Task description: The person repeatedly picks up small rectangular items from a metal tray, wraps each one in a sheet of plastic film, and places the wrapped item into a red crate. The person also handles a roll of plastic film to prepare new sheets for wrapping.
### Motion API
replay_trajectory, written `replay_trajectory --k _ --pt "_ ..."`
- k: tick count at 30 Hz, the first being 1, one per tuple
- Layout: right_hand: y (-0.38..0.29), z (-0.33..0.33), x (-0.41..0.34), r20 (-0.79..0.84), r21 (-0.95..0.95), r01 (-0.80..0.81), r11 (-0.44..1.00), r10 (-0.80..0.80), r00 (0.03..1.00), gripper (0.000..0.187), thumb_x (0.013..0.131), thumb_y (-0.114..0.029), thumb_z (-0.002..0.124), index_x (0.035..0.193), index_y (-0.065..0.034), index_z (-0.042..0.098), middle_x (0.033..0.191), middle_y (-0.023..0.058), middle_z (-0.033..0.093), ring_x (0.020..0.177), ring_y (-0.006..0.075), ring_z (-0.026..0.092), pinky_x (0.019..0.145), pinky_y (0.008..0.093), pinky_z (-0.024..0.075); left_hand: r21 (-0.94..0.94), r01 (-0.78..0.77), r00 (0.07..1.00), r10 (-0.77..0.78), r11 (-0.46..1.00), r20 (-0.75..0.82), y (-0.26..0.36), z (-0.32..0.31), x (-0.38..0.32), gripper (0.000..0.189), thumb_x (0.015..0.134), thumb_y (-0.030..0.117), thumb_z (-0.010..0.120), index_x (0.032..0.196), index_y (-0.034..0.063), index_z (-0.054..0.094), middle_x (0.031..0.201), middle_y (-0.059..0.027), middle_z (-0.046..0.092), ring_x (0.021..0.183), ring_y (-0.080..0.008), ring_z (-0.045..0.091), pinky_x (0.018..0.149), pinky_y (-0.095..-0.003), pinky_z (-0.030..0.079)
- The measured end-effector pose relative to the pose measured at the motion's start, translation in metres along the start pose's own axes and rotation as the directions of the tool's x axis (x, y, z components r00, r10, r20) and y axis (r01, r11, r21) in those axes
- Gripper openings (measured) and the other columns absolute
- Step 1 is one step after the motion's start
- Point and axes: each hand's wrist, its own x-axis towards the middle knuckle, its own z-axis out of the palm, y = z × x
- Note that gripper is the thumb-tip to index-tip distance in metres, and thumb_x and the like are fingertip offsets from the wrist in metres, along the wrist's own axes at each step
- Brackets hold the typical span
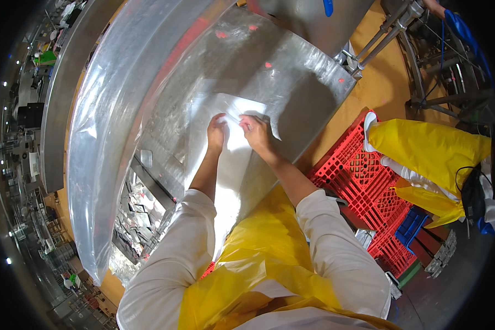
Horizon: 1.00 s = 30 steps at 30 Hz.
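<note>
A thin translucent plastic sheet or bag [231, 165] lies over the metal tabletop [169, 115] and hangs down towards my yellow apron. It catches a strong glare. My left hand [216, 130] pinches it near its far end, fingertips turned inward. Close beside it, my right hand [253, 131] grips the same plastic with thumb and fingers, a short gap separating the two hands. Folds run between my fingers, and the glare hides whether the piece is one layer or two.
Clear plastic sheeting [103, 123] curves along the left. A bin of scraps [142, 214] sits lower left. At right are a red plastic pallet [354, 169], a person in a yellow apron [429, 142] and a blue crate [410, 227]. Metal framework [412, 62] stands upper right.
</note>
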Motion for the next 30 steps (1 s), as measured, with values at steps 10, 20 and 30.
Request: replay_trajectory --k 10,20,30 --pt "0.004 -0.028 0.011 -0.066 -0.628 0.081 0.774 -0.157 0.985 0.028 0.081 -0.027 0.077 0.1 -0.007 0.073 0.122 0.0138 0.062 0.114 0.033 0.053 0.099 0.0502 0.0414 0.292 -0.09 0.976 0.143 0.952 -0.166 0.003 0.016 -0.018 0.02 0.093 0.008 0.063 0.112 0.0032 0.056 0.106 -0.0096 0.06 0.099 -0.0201 0.056 0.087 -0.0313 0.046" --pt "0.002 -0.011 -0.006 0.3 -0.367 0.34 0.866 -0.236 0.924 0.044 0.089 -0.023 0.067 0.131 -0.013 0.061 0.122 0.0142 0.065 0.123 0.0361 0.052 0.113 0.0549 0.0266 -0.122 0.284 0.959 -0.285 0.951 0.016 -0.014 -0.02 0.012 0.023 0.093 0.017 0.059 0.101 -0.001 0.071 0.095 -0.0102 0.066 0.092 -0.0185 0.062 0.085 -0.0287 0.046" --pt "0.016 -0.017 0.004 0.065 -0.736 0.172 0.655 -0.184 0.981 0.029 0.087 -0.021 0.067 0.113 -0.0103 0.072 0.139 0.019 0.053 0.135 0.0411 0.039 0.112 0.0628 0.0241 0.513 0.11 0.977 0.001 0.851 -0.211 0.005 0.007 -0.011 0.041 0.09 0.017 0.071 0.121 -0.0043 0.055 0.104 -0.0143 0.063 0.099 -0.0209 0.059 0.084 -0.0332 0.048"
